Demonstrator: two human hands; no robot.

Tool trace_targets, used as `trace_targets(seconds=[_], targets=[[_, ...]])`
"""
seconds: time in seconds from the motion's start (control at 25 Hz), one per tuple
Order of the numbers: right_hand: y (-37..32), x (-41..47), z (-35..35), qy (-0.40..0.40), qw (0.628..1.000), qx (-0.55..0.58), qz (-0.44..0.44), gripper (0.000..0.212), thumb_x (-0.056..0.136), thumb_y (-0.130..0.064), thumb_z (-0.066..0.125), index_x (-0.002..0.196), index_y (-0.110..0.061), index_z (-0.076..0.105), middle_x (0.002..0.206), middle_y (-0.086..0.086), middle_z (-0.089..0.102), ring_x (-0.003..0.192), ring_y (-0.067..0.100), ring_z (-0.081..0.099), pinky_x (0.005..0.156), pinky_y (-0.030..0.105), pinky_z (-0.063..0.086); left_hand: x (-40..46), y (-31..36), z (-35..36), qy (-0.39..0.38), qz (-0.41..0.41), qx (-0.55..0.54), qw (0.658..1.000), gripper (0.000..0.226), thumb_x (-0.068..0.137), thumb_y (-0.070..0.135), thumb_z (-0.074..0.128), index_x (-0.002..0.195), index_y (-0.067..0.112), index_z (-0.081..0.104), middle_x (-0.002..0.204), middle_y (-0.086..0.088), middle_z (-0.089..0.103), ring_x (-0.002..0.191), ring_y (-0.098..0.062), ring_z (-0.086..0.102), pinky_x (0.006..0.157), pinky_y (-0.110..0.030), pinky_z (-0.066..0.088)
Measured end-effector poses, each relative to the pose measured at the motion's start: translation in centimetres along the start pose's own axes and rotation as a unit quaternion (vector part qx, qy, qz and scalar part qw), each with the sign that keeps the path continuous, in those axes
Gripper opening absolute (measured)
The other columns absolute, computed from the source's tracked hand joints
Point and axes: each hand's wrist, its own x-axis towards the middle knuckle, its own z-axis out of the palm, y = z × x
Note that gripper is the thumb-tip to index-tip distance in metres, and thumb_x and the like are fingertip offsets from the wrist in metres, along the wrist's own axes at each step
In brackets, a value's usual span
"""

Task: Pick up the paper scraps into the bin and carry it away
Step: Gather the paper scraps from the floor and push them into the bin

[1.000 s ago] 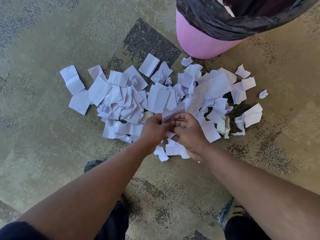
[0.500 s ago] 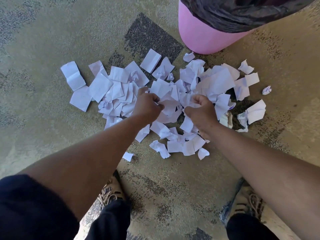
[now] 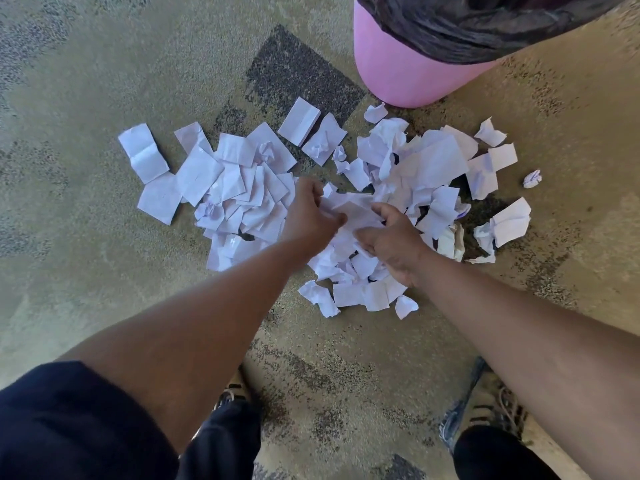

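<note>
**Scooping a handful from mid-pile**

Both hands have closed in toward each other since half a second ago, when they sat apart on either side of the heap's centre. Now the left hand [image 3: 311,216] and right hand [image 3: 391,240] nearly meet, fingers curled around a bunch of paper scraps [image 3: 349,213] pressed between them; grasp looks partly formed, not fully clenched. Rest of the scraps lie spread on the carpet [image 3: 104,271]: flat squares to the left [image 3: 197,171], crumpled ones right [image 3: 433,161], a few loose bits nearest the person [image 3: 353,292], one stray ball far right [image 3: 531,178]. Pink bin [image 3: 405,77] with black liner [image 3: 467,29] stands just beyond the pile, far right, mouth mostly out of view.

To do it well: press palms together under the bunch so thin sheets don't slip, lift low, short carry to the bin mouth. Take thick handfuls from the middle first, then sweep the flat outliers inward. Likely many scoops remain; bin carrying comes last.
</note>
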Motion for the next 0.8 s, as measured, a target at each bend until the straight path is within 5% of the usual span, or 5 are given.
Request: trace_targets(seconds=[0.12,0.24,0.32,0.44,0.8], targets=[[0.3,-1.7,-0.3,0.014,0.997,-0.046,-0.067,0.032,0.09,-0.01,0.075,0.118,-0.021,0.064,0.111,-0.002,0.07,0.094,0.013,0.066,0.08,0.024,0.055,-2.0,0.3,-1.2,-0.026,0.064,0.023,0.997,0.031,0.084,0.006,0.078,0.107,0.018,0.061,0.079,0.009,0.057,0.06,-0.007,0.057,0.056,-0.026,0.05],[-0.5,-4.3,-0.7,0.04,0.978,-0.117,-0.167,0.052,0.088,-0.014,0.079,0.129,-0.031,0.052,0.112,-0.02,0.056,0.098,-0.014,0.058,0.077,0.005,0.049,-4.5,1.1,-3.0,-0.032,0.102,0.024,0.994,0.012,0.088,0.001,0.072,0.086,0.012,0.071,0.059,0.015,0.059,0.046,0.003,0.048,0.048,-0.008,0.035],[-1.1,-6.0,-1.0,0.048,0.962,-0.155,-0.222,0.063,0.088,-0.015,0.079,0.141,-0.033,0.049,0.121,-0.018,0.052,0.109,-0.013,0.054,0.085,0.009,0.052,-6.3,1.8,-4.1,-0.03,0.105,0.002,0.994,0.021,0.09,-0.005,0.067,0.088,0.015,0.073,0.062,0.019,0.065,0.045,0.005,0.05,0.048,-0.008,0.037],[-1.9,-8.8,-1.3,0.062,0.93,-0.161,-0.325,0.045,0.088,-0.001,0.076,0.123,-0.028,0.066,0.127,-0.011,0.055,0.112,-0.009,0.059,0.092,0.028,0.059,-8.7,3.6,-5.6,-0.003,0.175,-0.005,0.985,0.039,0.086,-0.012,0.068,0.085,0.027,0.073,0.091,0.006,0.072,0.067,0.003,0.063,0.062,-0.014,0.047],[-11.3,-15.4,-3.4,0.203,0.817,-0.112,-0.529,0.033,0.082,0.007,0.079,0.111,-0.004,0.069,0.124,0.021,0.063,0.117,0.031,0.065,0.086,0.036,0.058,-11.7,16.0,-9.1,0.102,0.456,0.019,0.884,0.03,0.072,-0.021,0.066,0.09,0.001,0.076,0.097,0.001,0.07,0.095,-0.008,0.068,0.082,-0.018,0.053]])
